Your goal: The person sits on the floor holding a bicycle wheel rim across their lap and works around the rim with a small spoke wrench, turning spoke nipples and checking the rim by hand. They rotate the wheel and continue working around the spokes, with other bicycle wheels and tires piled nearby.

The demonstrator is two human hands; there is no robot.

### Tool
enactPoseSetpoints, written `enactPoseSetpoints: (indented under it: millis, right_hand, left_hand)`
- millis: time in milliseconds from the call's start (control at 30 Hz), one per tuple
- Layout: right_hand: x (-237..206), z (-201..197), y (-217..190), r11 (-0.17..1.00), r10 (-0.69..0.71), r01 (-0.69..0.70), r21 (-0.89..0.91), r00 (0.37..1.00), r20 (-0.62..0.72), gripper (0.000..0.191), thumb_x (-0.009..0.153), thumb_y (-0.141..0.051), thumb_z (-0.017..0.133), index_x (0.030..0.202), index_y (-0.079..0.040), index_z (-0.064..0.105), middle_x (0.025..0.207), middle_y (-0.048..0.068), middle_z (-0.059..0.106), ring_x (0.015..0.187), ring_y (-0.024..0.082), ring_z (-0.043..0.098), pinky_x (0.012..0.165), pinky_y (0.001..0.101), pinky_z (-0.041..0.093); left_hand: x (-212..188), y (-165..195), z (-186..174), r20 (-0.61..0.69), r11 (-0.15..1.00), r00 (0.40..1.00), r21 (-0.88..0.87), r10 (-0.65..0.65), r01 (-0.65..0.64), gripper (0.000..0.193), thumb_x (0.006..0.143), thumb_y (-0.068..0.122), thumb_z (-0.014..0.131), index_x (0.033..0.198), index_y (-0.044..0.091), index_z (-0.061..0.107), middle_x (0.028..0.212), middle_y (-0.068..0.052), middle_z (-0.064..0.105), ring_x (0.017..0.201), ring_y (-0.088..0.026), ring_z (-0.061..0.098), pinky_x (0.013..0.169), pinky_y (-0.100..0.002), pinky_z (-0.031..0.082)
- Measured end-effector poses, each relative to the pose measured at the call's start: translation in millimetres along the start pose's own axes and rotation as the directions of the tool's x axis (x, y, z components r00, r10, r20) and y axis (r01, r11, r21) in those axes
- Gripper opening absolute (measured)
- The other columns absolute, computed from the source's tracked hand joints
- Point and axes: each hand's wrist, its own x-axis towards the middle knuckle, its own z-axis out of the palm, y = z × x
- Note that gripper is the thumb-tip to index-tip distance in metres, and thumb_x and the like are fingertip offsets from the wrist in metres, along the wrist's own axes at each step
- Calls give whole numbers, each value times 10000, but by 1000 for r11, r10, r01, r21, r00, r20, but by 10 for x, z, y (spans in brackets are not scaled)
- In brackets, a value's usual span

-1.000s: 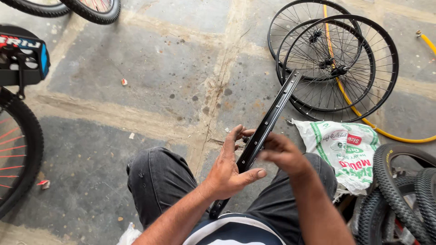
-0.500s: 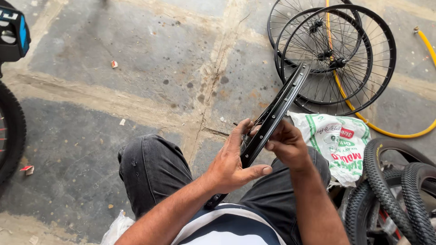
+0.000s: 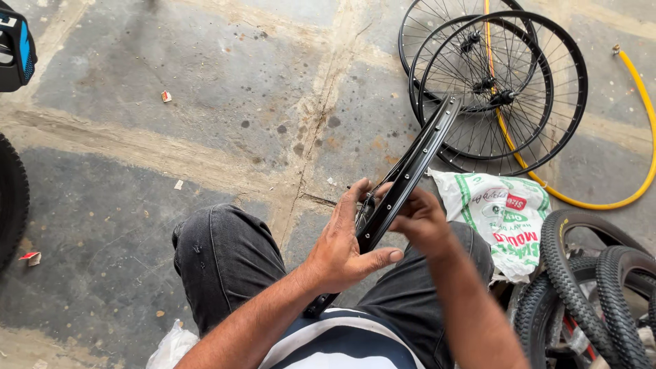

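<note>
A bare black bicycle rim with spoke holes stands edge-on between my knees, slanting up and to the right. My left hand clasps its lower part, thumb under, fingers spread along the left side. From the right, my right hand pinches the rim at about the same height. I sit on the floor in dark grey trousers and a striped shirt.
Three spoked black wheels lie stacked at the upper right with a yellow hose curving past them. A white printed sack lies right of my knee. Knobbly tyres are piled at lower right. Part of a bicycle shows at the left edge.
The view has shifted so the bicycle at left slid mostly out of frame. My hands have shifted slightly along the rim, and both still hold it.
</note>
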Motion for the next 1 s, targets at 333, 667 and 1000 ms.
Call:
enactPoseSetpoints:
  millis: [333, 667, 1000]
  right_hand:
    - [-154, 283, 87, 905, -367, 310, -292, 916, -164, 290, 843, 36, 802, 1085, -10, 649, 1188, 140, 710, 1066, 178, 707, 917, 317, 614]
    - [-248, -181, 110, 965, -215, 195, -173, 971, -105, 262, 942, 40, 742, 1203, 60, 719, 1255, 216, 717, 1117, 234, 716, 985, 365, 602]
    - [-364, 214, 468, 906, -389, 332, -260, 897, -209, 237, 920, 69, 741, 1148, 35, 684, 1264, 143, 676, 1149, 190, 673, 955, 311, 583]
  left_hand:
    - [-18, 66, 11, 15, 1000, 1000, 8, -8, 8, 1237, 793, 651, 768, 1618, -44, 162, 1580, -304, 367, 1510, -434, 374, 1214, -516, 333]
    - [-461, -89, -81, 60, 953, 952, -59, 299, -296, 886, 876, 281, 784, 1583, -7, 335, 1599, -284, 436, 1519, -437, 453, 1248, -488, 391]
    - [-13, -9, -166, 69, 988, 986, 35, 151, -153, 883, 775, 86, 657, 1585, 3, 315, 1646, -249, 364, 1573, -406, 337, 1282, -450, 294]
